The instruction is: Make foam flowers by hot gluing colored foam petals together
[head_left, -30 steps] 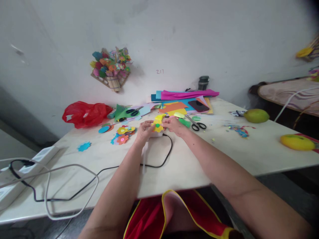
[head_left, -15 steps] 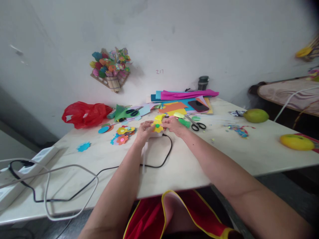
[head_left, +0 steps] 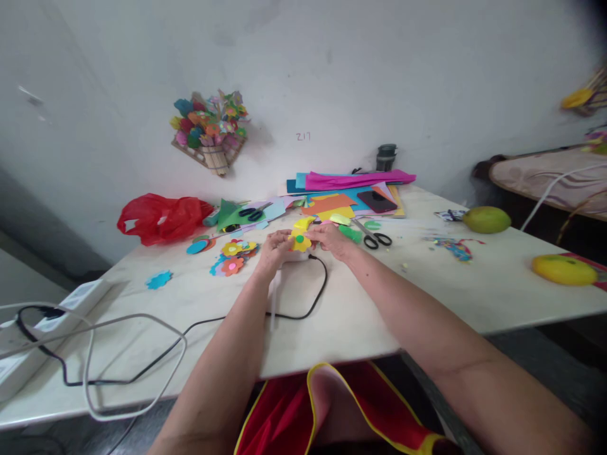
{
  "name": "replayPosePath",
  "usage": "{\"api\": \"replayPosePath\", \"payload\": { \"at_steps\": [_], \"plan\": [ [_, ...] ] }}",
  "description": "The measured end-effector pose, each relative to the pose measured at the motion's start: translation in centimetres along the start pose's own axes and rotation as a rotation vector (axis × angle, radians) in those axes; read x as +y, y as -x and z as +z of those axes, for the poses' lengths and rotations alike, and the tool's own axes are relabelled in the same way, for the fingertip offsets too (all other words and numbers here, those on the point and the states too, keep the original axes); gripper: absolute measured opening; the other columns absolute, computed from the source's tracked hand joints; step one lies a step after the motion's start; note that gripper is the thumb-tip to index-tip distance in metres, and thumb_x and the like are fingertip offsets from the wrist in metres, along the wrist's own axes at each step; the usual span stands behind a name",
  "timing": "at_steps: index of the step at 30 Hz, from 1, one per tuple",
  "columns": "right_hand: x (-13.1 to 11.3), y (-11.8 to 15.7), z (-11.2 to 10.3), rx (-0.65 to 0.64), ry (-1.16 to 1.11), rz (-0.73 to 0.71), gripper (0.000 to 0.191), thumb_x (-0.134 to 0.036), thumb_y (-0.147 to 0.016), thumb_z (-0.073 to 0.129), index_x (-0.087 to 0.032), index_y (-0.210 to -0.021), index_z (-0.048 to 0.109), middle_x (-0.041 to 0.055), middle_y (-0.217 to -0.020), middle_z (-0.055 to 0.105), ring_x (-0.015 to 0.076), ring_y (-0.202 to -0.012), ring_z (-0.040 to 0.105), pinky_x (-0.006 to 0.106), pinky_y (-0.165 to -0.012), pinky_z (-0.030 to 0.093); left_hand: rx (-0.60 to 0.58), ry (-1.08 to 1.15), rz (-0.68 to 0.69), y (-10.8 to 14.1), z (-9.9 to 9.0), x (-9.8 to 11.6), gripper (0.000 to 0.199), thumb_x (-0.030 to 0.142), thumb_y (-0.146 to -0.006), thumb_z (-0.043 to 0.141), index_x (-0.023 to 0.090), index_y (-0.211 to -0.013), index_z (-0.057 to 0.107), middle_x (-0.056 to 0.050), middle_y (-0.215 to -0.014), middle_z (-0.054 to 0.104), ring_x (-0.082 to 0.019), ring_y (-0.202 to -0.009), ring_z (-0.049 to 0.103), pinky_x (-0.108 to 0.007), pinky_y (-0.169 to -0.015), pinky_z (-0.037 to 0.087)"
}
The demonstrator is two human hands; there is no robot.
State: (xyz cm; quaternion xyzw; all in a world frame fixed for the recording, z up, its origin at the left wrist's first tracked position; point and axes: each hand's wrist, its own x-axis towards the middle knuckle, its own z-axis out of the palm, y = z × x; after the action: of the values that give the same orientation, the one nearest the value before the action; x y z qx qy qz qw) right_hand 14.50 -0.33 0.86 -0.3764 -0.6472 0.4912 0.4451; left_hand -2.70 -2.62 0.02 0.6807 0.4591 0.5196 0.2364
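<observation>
A yellow foam flower [head_left: 300, 240] with a green centre is held between both hands at the middle of the table. My left hand [head_left: 275, 250] pinches its left edge, and my right hand [head_left: 332, 239] grips its right side. Just behind it lies a yellow piece [head_left: 303, 222]. Under the flower a white device [head_left: 294, 256] with a black cable is partly hidden. Finished-looking flowers [head_left: 233, 258] in several colours are piled left of my left hand. Black-handled scissors [head_left: 377, 240] and a green piece [head_left: 349, 233] rest right of my right hand.
Coloured sheets [head_left: 332, 205] and a phone [head_left: 377, 201] lie at the back. A red plastic bag [head_left: 164, 218] is at the back left, a power strip [head_left: 76, 306] with looped cables at the left. Two mangoes [head_left: 486, 220] sit to the right; a blue flower shape [head_left: 159, 279] lies left.
</observation>
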Motion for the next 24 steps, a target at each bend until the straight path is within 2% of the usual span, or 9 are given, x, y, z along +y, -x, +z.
{"api": "replayPosePath", "payload": {
  "at_steps": [5, 10, 13, 20, 24],
  "plan": [
    [0.04, -0.05, 0.44, 0.012, 0.016, -0.038, 0.039, -0.046, -0.057, 0.067, -0.016, -0.049, 0.045, -0.0049, -0.048, 0.043, 0.0040, -0.043, 0.033, 0.020, -0.040, 0.020, -0.013, 0.000, 0.004, -0.06, 0.07, -0.14, 0.021, 0.037, -0.070, 0.056, 0.020, -0.058, 0.062, -0.004, -0.098, 0.062, -0.023, -0.106, 0.049, -0.039, -0.095, 0.033],
    [0.18, -0.11, 0.46, 0.025, 0.004, -0.016, 0.038, -0.046, -0.056, 0.067, -0.016, -0.049, 0.045, -0.0049, -0.047, 0.043, 0.0042, -0.043, 0.033, 0.020, -0.040, 0.019, -0.018, 0.015, 0.014, -0.03, 0.08, -0.17, 0.023, 0.039, -0.070, 0.057, 0.020, -0.059, 0.060, -0.005, -0.098, 0.062, -0.023, -0.106, 0.049, -0.039, -0.095, 0.032],
    [0.15, -0.05, 0.27, -0.002, -0.014, 0.014, 0.035, -0.047, -0.061, 0.063, -0.015, -0.055, 0.051, -0.0035, -0.047, 0.046, 0.0053, -0.043, 0.035, 0.021, -0.039, 0.017, -0.015, 0.012, 0.020, -0.01, -0.05, -0.13, 0.025, 0.041, -0.073, 0.055, 0.020, -0.060, 0.059, -0.005, -0.100, 0.062, -0.022, -0.105, 0.050, -0.040, -0.095, 0.031],
    [-0.50, 0.24, 0.31, 0.035, -0.067, -0.008, 0.028, -0.039, -0.062, 0.064, -0.014, -0.056, 0.053, -0.0031, -0.049, 0.049, 0.0059, -0.047, 0.041, 0.020, -0.044, 0.027, -0.014, 0.035, 0.031, -0.10, -0.19, -0.21, 0.028, 0.042, -0.074, 0.054, 0.019, -0.058, 0.060, -0.004, -0.097, 0.063, -0.022, -0.103, 0.051, -0.039, -0.096, 0.032],
    [-0.25, 0.20, 0.44, 0.009, -0.049, -0.022, 0.026, -0.037, -0.063, 0.063, -0.014, -0.057, 0.055, -0.0029, -0.050, 0.050, 0.0063, -0.048, 0.043, 0.020, -0.046, 0.032, -0.023, 0.172, 0.010, -0.17, -0.03, -0.44, 0.028, 0.042, -0.072, 0.057, 0.018, -0.059, 0.062, -0.006, -0.097, 0.062, -0.020, -0.096, 0.055, -0.035, -0.087, 0.041]
  ]
}}
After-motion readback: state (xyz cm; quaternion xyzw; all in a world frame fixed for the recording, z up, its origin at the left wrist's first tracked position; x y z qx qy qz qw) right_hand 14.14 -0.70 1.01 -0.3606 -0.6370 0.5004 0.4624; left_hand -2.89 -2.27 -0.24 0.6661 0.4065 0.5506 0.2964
